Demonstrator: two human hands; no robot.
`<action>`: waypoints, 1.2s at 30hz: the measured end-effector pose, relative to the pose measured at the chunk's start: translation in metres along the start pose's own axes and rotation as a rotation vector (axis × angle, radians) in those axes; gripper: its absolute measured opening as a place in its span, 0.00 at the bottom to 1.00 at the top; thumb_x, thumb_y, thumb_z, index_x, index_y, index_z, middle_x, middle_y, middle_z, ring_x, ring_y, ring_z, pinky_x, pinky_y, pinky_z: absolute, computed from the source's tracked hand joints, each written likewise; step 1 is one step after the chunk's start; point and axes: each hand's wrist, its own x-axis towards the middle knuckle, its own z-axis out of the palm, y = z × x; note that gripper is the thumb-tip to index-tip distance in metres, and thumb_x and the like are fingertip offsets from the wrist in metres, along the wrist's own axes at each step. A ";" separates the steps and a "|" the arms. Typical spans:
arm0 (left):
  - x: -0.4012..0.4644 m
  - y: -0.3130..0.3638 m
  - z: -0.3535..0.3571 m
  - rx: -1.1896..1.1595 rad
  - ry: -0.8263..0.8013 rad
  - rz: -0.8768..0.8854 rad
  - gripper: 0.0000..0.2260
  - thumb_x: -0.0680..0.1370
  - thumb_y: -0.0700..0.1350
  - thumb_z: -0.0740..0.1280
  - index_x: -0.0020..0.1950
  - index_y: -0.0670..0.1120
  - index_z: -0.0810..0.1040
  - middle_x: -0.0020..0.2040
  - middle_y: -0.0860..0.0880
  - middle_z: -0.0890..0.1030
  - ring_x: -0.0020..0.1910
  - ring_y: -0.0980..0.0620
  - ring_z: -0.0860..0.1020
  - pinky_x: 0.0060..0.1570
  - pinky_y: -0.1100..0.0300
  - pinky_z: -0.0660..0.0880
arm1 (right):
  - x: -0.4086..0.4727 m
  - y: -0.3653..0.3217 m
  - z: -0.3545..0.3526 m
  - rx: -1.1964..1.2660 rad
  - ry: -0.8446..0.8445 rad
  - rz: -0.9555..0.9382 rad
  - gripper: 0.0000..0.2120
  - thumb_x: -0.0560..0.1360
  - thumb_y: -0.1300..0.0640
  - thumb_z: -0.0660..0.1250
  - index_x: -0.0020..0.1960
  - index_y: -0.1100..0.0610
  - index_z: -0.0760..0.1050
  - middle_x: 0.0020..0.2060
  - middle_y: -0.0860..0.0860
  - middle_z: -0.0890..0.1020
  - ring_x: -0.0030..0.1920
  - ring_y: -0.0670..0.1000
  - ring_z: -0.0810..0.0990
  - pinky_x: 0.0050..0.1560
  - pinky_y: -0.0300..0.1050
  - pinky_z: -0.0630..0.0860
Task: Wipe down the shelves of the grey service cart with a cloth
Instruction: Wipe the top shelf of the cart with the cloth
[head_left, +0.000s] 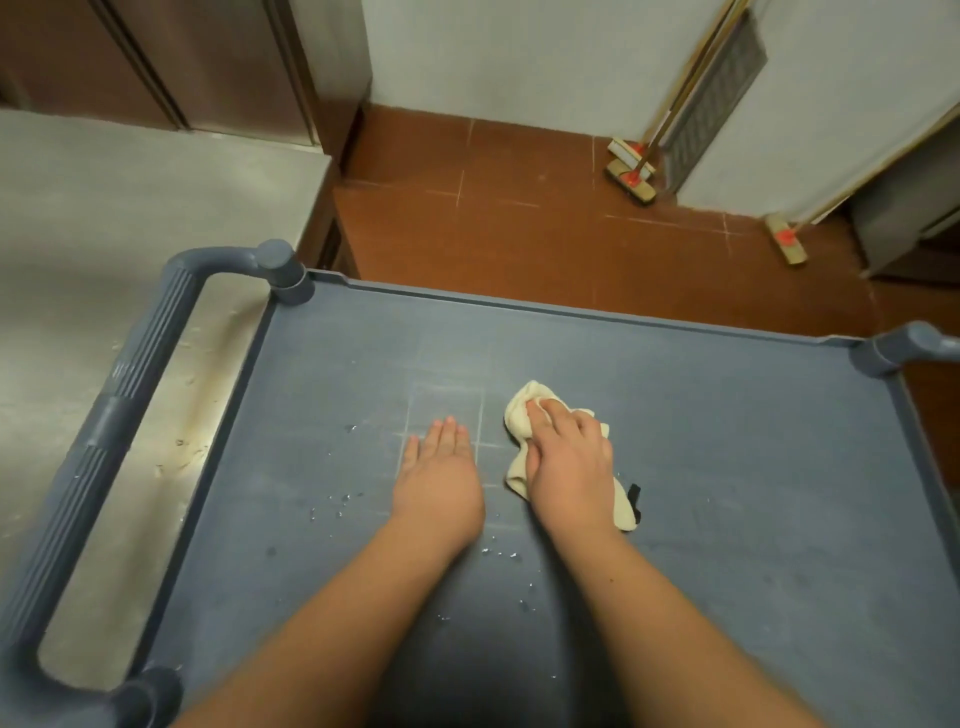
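Cream cloth (524, 421) is being pressed by the grasping right hand (566, 452) onto the top shelf (727, 467), water droplets (340, 501) remaining beside the flat, released left hand (441, 478); wiping is looking barely begun.

Right hand (563, 457) pressed on bunched cream cloth (519, 415), fingers curled over it, on cart top shelf (727, 441). Left hand (439, 473) flat, palm down, just left of the grip. Droplets (340, 501) left and near side of it.
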 end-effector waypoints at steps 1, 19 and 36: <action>0.002 0.002 -0.002 0.008 -0.010 -0.009 0.33 0.76 0.41 0.55 0.78 0.41 0.45 0.80 0.45 0.46 0.79 0.48 0.45 0.76 0.48 0.43 | -0.001 0.017 -0.004 -0.006 0.008 0.025 0.22 0.70 0.58 0.71 0.64 0.52 0.77 0.63 0.47 0.79 0.55 0.56 0.74 0.53 0.53 0.73; -0.001 0.164 0.018 -0.032 0.146 0.099 0.26 0.75 0.45 0.56 0.73 0.43 0.61 0.76 0.44 0.60 0.75 0.44 0.57 0.72 0.52 0.59 | -0.017 0.145 -0.046 -0.048 -0.014 0.068 0.23 0.71 0.55 0.72 0.65 0.49 0.75 0.63 0.44 0.78 0.55 0.54 0.73 0.54 0.51 0.72; 0.012 0.291 0.027 -0.016 0.080 0.243 0.28 0.73 0.45 0.56 0.74 0.45 0.60 0.76 0.46 0.61 0.77 0.44 0.55 0.74 0.51 0.57 | -0.032 0.316 -0.106 -0.149 -0.063 0.283 0.22 0.76 0.52 0.67 0.70 0.48 0.73 0.67 0.46 0.76 0.61 0.54 0.72 0.58 0.54 0.72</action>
